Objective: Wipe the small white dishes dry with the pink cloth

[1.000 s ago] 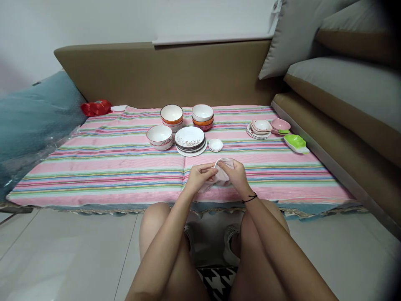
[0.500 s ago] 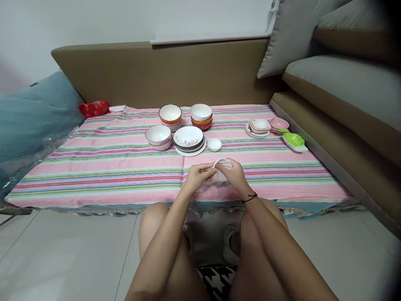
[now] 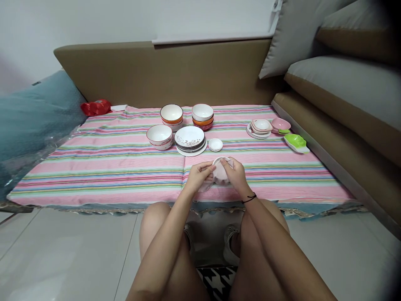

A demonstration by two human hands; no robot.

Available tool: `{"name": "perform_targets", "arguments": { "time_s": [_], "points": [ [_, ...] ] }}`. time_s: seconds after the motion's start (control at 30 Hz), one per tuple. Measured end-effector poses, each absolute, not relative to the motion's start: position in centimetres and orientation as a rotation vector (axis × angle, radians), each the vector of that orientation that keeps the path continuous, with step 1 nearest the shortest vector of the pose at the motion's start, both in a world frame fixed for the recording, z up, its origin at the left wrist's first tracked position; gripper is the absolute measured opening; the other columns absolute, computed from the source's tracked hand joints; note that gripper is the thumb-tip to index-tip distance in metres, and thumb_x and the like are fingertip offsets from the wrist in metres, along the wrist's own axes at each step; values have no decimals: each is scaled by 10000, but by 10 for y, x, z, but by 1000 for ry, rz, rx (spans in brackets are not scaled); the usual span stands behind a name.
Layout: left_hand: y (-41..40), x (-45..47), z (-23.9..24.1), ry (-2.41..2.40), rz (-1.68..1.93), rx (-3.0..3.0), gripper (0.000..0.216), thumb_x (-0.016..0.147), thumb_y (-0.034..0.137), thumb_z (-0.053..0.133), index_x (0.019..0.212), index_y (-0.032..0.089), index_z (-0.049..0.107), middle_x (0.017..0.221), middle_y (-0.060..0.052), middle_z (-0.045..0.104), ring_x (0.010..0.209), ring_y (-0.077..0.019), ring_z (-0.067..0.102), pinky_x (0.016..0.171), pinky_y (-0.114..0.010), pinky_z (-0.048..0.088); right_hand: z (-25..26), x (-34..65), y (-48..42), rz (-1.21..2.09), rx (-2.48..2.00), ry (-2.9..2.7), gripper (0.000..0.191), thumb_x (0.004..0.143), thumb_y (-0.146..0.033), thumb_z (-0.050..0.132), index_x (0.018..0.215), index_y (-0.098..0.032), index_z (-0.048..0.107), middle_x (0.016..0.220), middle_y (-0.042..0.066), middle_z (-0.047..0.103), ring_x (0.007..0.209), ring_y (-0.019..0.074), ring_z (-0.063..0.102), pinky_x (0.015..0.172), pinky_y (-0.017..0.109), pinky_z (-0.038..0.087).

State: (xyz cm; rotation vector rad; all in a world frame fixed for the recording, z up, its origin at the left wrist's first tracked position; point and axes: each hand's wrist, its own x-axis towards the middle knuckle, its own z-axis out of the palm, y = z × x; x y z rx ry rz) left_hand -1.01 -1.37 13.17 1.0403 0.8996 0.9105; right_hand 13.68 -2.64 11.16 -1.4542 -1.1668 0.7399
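Observation:
Both my hands meet over the near middle of the striped cloth point(image 3: 109, 167). My left hand point(image 3: 198, 175) pinches the rim of a small white dish point(image 3: 218, 160). My right hand point(image 3: 236, 175), with a black band on its wrist, presses a pale pink cloth point(image 3: 221, 173) into that dish. Most of the dish is hidden by the cloth and my fingers. Just beyond my hands stand a stack of small white dishes point(image 3: 216, 144) and a stack of patterned plates point(image 3: 190, 140).
Three groups of bowls point(image 3: 171, 113) point(image 3: 202, 113) point(image 3: 159, 136) stand behind the plates. At the right lie stacked small plates point(image 3: 260, 127), a pink dish point(image 3: 280, 124) and a green dish point(image 3: 296, 142). A red bag point(image 3: 95, 107) lies far left. Sofa cushions point(image 3: 341, 83) rise at the right.
My right hand has shifted the pink cloth a little across the dish and the dish has turned slightly; both hands have stayed in the same spot.

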Motion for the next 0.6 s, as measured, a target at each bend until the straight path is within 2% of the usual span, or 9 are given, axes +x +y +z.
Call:
{"name": "perform_targets", "arguments": {
  "time_s": [0.07,0.17,0.33,0.47,0.6],
  "points": [
    [-14,-10,132,863,934,994,459,598,423,759,932,114,701,535,41,482,428,-28,391,416,-150,339,110,136,-25,746,-1435,-1175,316,799,-476,518,681,-185,490,615,-35,448,593,115,404,548,234,316],
    [-14,-9,131,863,1006,941,450,570,414,776,893,110,699,582,20,540,448,-37,433,440,-165,374,109,135,-23,731,-1421,-1217,302,816,-448,492,661,-201,413,606,-47,382,580,113,365,535,234,292],
    [-13,-8,128,925,1106,882,461,528,383,803,894,120,706,678,-16,629,497,-49,494,492,-185,433,107,136,-19,757,-1364,-1286,200,832,-392,453,784,-200,484,738,-8,509,702,157,467,641,266,363],
    [-12,-7,125,942,1142,901,448,543,367,795,919,138,711,796,-49,673,569,-79,556,542,-217,492,105,136,-18,757,-1358,-1320,170,811,-364,473,853,-202,501,778,4,524,730,175,487,671,288,388],
    [-11,-7,124,927,1168,859,471,538,361,799,940,136,697,824,-46,678,588,-96,591,578,-246,528,106,134,-19,767,-1325,-1308,244,743,-339,568,937,-197,528,851,18,565,793,190,517,718,302,415]
  ]
}}
